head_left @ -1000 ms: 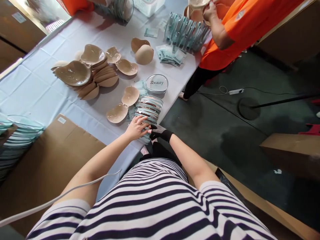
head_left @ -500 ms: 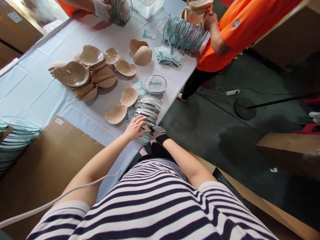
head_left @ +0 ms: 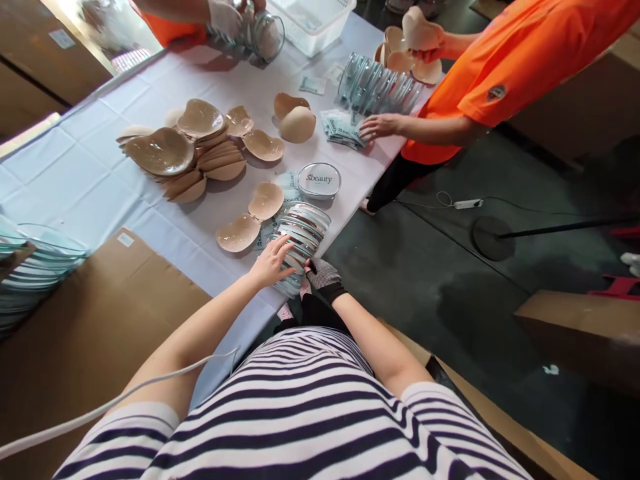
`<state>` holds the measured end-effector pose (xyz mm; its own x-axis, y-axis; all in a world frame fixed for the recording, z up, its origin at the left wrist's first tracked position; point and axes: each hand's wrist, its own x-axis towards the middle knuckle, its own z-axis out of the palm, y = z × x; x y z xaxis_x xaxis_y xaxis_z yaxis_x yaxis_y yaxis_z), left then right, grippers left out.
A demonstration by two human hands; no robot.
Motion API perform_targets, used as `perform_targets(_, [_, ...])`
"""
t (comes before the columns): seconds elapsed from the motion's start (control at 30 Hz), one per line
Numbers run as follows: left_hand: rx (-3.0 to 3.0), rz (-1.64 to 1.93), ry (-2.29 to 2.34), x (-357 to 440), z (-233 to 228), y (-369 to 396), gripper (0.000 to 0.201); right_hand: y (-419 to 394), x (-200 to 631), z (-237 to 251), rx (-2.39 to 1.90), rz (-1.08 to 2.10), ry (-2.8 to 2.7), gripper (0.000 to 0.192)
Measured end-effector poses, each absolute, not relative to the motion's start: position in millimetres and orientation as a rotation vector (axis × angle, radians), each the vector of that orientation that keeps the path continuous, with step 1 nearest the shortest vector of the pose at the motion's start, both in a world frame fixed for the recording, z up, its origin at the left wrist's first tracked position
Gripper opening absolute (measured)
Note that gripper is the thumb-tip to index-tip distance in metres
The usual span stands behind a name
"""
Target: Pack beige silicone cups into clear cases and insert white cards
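A row of clear oval plastic cases (head_left: 303,223) stands on edge at the near table corner. My bare left hand (head_left: 273,263) lies on the row's left side, its fingers stretched out and apart against the cases. At the right side of the row is my right hand (head_left: 325,275) in a dotted grey-and-black glove, fingers curled in at the cases' edge; what it pinches there is hidden. Just beyond the row sits a closed oval case (head_left: 319,181) with "beauty" lettering. A beige adhesive bra (head_left: 239,233) lies left of the row, beside printed sachets (head_left: 292,194).
Stacked beige bras (head_left: 163,152) lie on the white-covered table (head_left: 85,150). A co-worker in orange (head_left: 530,73) touches a sachet pile (head_left: 343,128) near another case row (head_left: 379,83). Another person's gloved hand (head_left: 225,19) is beside a white basket (head_left: 320,37). A carton (head_left: 125,293) stands left.
The co-worker on the right has lowered one hand to the sachets and lifted a bra cup in the other. My hands have shifted only slightly at the case row. The view has tilted a little.
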<state>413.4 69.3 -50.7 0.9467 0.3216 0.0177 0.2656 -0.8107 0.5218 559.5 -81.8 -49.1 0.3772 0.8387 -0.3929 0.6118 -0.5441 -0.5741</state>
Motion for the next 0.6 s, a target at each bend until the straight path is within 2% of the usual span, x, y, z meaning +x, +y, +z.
perform_targets(0.07, [2.564, 0.060, 0.371, 412, -45, 74, 0.072, -69, 564, -37, -2.272, 1.087, -1.550, 0.022])
perform_targets(0.13, [2.552, -0.027, 0.297, 410, -38, 79, 0.070, -47, 581, -24, -2.223, 1.069, -1.692, 0.024])
perform_targets(0.27, [2.475, -0.029, 0.393, 403, -35, 88, 0.058, 32, 645, -5, -2.228, 0.685, -1.678, 0.029])
perform_targets(0.37, [2.356, 0.048, 0.826, 393, -52, 100, 0.051, 111, 680, -8, -2.257, 0.525, -1.823, 0.027])
perform_targets(0.47, [2.256, 0.006, 1.255, 381, -75, 113, 0.048, 182, 674, -26, -2.161, 0.580, -2.059, 0.034])
perform_targets(0.57, [2.192, -0.144, 1.369, 373, -89, 117, 0.049, 225, 630, -47, -1.858, 0.700, -2.328, 0.045])
perform_targets(0.6, [2.164, -0.189, 1.376, 373, -92, 116, 0.051, 232, 613, -53, -1.741, 0.755, -2.388, 0.043])
